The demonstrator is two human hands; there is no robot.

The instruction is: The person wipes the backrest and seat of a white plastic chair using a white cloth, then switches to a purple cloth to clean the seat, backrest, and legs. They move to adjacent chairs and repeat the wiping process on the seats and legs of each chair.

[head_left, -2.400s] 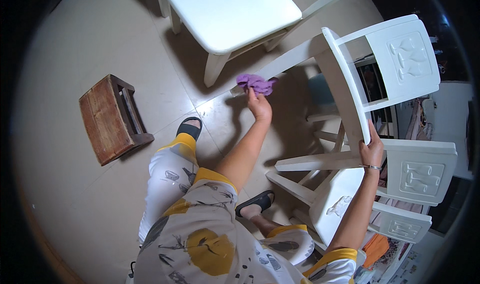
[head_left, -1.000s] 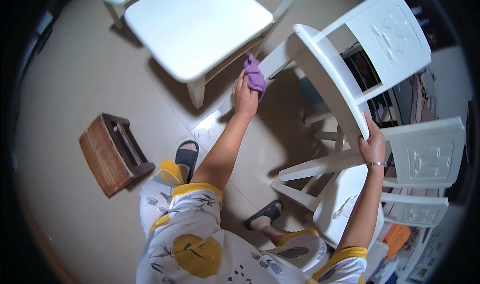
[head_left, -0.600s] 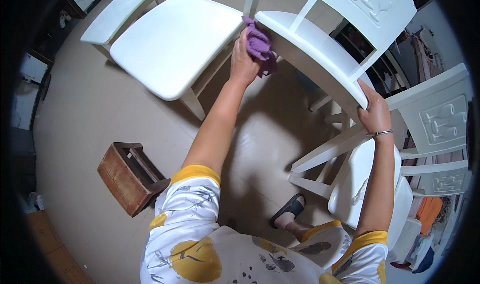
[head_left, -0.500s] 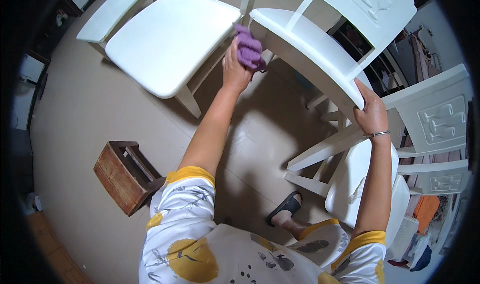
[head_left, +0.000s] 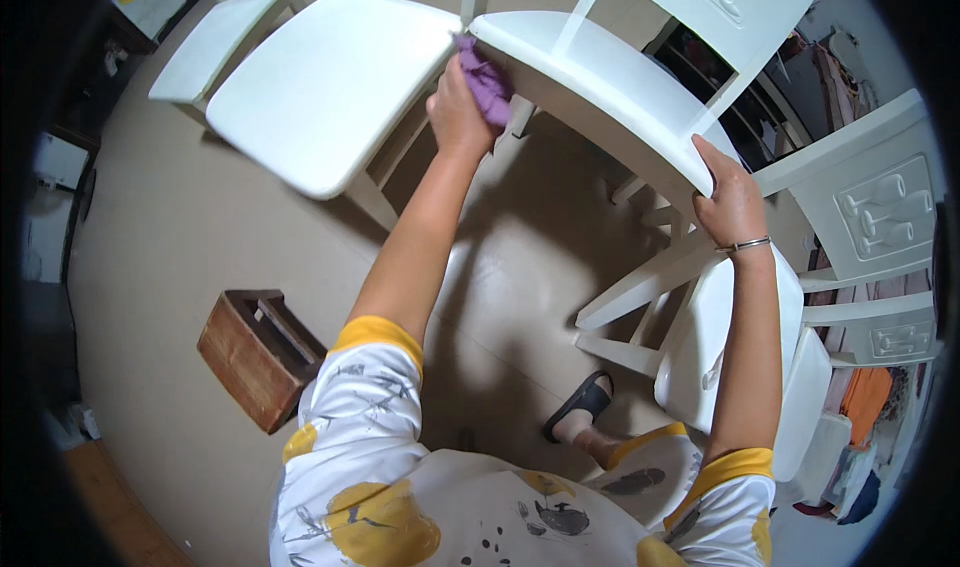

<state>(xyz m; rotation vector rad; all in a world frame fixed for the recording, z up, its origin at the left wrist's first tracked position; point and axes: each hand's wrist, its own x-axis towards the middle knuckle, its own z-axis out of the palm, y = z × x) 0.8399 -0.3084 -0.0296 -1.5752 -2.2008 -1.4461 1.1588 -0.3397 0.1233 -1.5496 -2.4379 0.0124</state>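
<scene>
A crumpled purple cloth [head_left: 485,85] is bunched in my left hand [head_left: 461,117], whose fingers are closed around it. The cloth lies against the outer side of a white chair [head_left: 590,102], near that seat's far left corner. My right hand [head_left: 733,199] grips the same chair's seat at its near right edge, below the backrest post. This chair is tilted, with its backrest [head_left: 735,12] toward the upper right. Close beside my left hand stands another white chair, its broad seat [head_left: 330,87] facing up.
A small brown wooden stool [head_left: 258,357] stands on the tiled floor at the left. More white chairs [head_left: 862,207] crowd the right side, with an orange item [head_left: 866,404] and other household things behind. My foot in a dark slipper [head_left: 583,404] is below.
My left hand has slid slightly left and up with the purple cloth along the chair's side. The right hand keeps its grip, and the view has shifted a little.
</scene>
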